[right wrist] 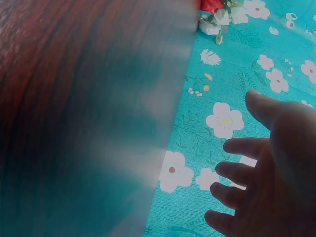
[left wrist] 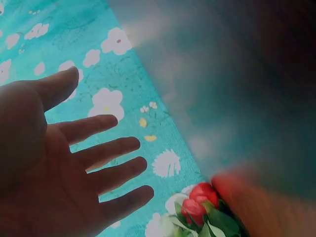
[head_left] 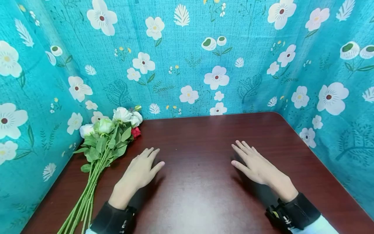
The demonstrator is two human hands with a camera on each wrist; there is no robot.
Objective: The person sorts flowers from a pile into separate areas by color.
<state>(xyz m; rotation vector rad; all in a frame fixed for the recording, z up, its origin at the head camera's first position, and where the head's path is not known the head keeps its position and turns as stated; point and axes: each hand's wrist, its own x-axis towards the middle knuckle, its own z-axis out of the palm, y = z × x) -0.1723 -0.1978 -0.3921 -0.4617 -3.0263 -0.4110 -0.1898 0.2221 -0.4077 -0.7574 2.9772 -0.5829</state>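
Two hands lie flat and empty on the surface (head_left: 204, 201). Bouquet (head_left: 102, 146) lies just left of the left hand (head_left: 140, 172), stems near, blooms far; right hand (head_left: 257, 164) well apart.

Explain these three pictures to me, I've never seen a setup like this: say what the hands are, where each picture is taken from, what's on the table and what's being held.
There is no machine here: a person works with two bare hands and wears three cameras. The big picture comes from a camera on the head, looking down at a dark wooden table walled by turquoise flowered cloth. The other two come from cameras strapped to the wrists, so each shows its own hand from close up.

The left hand and the right hand lie over the table with fingers straight. Neither has a grip on anything.

Beside the left hand lies a bunch of flowers, white and red blooms on long green stems.
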